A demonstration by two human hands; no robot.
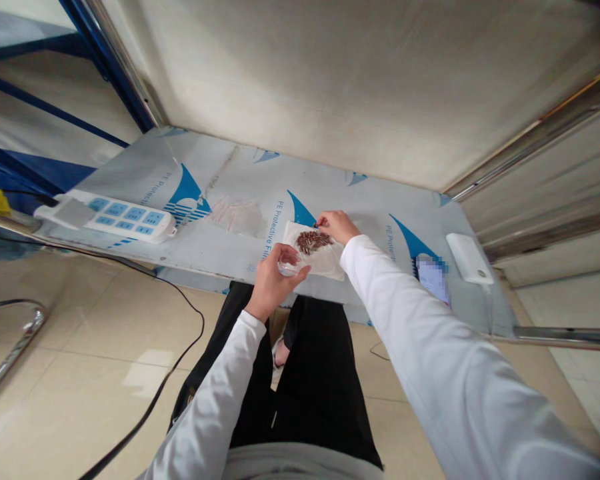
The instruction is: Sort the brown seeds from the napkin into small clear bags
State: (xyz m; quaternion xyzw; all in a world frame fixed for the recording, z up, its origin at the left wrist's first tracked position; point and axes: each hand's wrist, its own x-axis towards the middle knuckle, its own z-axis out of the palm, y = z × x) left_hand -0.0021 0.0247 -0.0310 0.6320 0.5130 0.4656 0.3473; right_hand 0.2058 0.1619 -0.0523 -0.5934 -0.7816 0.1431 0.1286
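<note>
A heap of small reddish-brown pieces (312, 242) lies on a white sheet (330, 267) near the table's front edge. At the sheet's left side, my left hand (279, 275) is curled around a clear plastic bag (289, 267). My right hand (336, 225) is at the far edge of the heap, thumb and fingers pinched together. Whatever is between those fingertips is too small to make out. Flat on the table to the left is another clear plastic bag (240, 217) with a reddish line along it.
The table (250, 167) carries printed protective film. A white power strip (130, 217) is at its left end. A phone (433, 280) and a white box-shaped device (467, 259) lie to the right. A black cable (180, 360) hangs over the floor; a wall stands behind.
</note>
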